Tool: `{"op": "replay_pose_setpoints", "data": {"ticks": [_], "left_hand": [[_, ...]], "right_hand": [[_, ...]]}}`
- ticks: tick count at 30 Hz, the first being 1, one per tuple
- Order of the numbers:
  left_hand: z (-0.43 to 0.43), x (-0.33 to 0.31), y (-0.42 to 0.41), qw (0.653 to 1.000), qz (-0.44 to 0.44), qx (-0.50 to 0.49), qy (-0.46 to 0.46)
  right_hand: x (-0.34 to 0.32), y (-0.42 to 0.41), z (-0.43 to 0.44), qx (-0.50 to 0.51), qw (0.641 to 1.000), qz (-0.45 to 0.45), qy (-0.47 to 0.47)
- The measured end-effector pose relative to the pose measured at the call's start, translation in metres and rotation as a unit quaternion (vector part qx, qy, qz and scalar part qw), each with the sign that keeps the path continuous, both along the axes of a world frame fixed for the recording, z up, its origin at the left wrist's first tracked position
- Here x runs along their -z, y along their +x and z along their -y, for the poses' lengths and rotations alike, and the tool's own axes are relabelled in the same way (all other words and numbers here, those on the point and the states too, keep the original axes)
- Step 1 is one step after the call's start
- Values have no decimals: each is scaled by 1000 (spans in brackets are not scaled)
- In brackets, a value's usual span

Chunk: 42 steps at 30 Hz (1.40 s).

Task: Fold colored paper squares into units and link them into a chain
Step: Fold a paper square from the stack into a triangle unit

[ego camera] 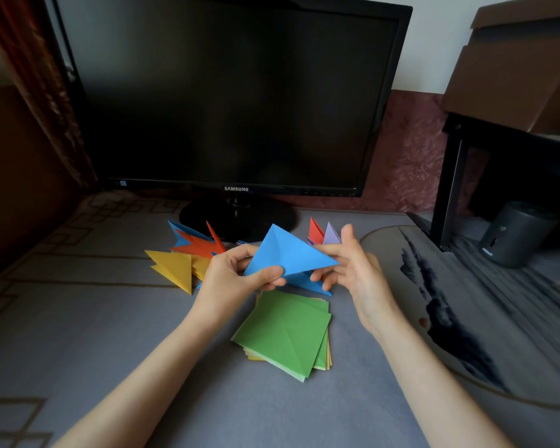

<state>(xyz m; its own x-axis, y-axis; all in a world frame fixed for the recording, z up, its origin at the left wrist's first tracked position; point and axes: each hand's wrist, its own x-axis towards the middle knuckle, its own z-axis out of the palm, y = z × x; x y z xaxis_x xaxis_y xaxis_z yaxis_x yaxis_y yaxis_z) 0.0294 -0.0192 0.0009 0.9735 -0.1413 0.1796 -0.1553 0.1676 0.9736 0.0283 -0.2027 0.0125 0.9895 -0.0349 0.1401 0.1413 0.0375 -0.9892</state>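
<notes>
The left hand (236, 276) pinches the lower edge of the blue folded paper (288, 250), and the right hand (353, 266) holds its right tip (other fingers loosely spread). The paper is in the air above the green-topped paper stack (285, 331). Folded units (175, 266) lie behind it on the table (110, 318).

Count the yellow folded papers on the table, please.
2. The first yellow paper lies left of the left hand; the second yellow paper sits between them, partly covered by that hand. Others may be hidden.
</notes>
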Motion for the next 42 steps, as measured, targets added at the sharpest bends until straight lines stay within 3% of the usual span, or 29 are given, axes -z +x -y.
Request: {"op": "replay_pose_setpoints", "data": {"ticks": [6,20,30,34,38,42], "left_hand": [[2,7,0,995,17,54,81],[-11,1,6,986,-10,159,45],[-11,0,8,999,28,2,-19],[-5,-1,2,999,22,24,-15],[5,4,-3,998,16,30,51],[11,2,-7,1000,16,-20,7]], "right_hand": [[6,-1,-2,-41,989,13,-140],[3,1,2,-6,994,10,-112],[5,3,5,45,998,24,-42],[7,2,1,66,997,26,-16],[11,0,-9,49,999,19,-10],[11,-6,-22,16,999,29,-16]]}}
